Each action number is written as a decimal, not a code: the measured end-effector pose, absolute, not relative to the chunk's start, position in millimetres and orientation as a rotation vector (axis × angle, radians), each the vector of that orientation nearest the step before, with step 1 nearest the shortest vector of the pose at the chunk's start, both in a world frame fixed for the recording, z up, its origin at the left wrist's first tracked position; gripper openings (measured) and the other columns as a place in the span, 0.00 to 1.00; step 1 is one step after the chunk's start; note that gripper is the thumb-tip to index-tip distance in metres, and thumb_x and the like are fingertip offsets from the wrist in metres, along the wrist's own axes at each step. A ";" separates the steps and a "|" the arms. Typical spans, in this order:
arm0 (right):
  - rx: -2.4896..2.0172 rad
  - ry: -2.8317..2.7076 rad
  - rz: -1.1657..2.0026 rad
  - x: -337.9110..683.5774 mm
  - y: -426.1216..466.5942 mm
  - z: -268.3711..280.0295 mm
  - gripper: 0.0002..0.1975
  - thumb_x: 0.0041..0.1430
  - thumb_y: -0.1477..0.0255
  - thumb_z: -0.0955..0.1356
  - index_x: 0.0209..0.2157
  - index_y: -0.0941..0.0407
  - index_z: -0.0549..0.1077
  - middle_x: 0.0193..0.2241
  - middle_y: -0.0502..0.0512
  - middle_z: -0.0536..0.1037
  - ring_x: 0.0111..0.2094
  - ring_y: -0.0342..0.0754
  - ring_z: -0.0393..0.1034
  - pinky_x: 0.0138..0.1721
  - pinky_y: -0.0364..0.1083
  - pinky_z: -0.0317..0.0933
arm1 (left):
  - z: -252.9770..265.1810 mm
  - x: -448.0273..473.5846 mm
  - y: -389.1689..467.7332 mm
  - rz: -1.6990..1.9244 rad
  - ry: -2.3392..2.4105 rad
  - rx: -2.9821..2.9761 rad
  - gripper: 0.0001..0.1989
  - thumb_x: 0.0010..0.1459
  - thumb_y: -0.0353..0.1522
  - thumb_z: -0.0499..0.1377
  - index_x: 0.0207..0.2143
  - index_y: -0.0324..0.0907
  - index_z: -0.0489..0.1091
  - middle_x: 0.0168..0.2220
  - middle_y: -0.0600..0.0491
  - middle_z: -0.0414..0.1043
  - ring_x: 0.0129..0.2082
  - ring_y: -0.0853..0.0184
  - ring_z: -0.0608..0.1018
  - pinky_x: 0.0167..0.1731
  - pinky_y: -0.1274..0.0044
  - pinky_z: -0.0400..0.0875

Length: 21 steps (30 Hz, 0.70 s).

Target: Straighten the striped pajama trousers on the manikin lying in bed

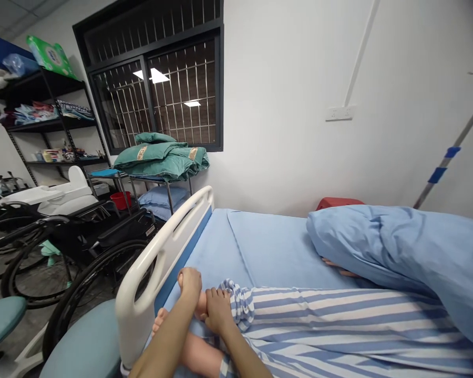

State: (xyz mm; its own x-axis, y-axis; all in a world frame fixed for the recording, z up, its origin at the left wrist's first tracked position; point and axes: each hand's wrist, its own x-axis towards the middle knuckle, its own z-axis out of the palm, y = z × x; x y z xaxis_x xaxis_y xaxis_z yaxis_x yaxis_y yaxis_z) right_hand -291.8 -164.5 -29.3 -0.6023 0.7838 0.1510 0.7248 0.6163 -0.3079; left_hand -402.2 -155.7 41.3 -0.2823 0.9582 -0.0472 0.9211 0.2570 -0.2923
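A figure in blue-and-white striped trousers [323,310] lies on the bed; I cannot tell whether it is a person or a manikin. My left hand [191,281] is closed round the far foot, which it mostly hides. Just above that foot, my right hand [218,308] grips the bare ankle [201,304], beside the bunched trouser cuff [236,302]. The near foot [160,320] shows its toes beyond my left forearm, and its bare lower leg [201,354] lies beneath my arms. A folded-back blue quilt [386,247] covers the upper body, with the figure's fingers [342,269] showing under its edge.
A white footboard [161,257] closes the bed's left end. Beyond it stand a wheelchair [102,241], teal stools [82,344] and a black shelf rack [59,121]. Green bedding [163,157] is piled under the window. A pole [453,152] rises at right.
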 end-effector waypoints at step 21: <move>-1.363 -2.501 0.233 -298.2 -211.2 -5.4 0.22 0.50 0.77 0.62 0.49 0.60 0.64 0.46 0.66 0.68 0.50 0.60 0.59 0.53 0.57 0.48 | 57.5 -423.9 -266.6 -0.038 -2.231 -1.680 0.21 0.58 0.31 0.45 0.53 0.37 0.60 0.34 0.44 0.73 0.33 0.62 0.77 0.31 0.74 0.69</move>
State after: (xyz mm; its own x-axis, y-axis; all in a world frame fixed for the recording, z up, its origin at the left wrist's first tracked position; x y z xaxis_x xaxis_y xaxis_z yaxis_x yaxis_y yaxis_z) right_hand -298.2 -211.2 -5.4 -0.5141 0.8409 0.1691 0.7953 0.5412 -0.2733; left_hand -423.9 -266.6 57.5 -0.2377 0.9274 0.2887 0.9368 0.2975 -0.1842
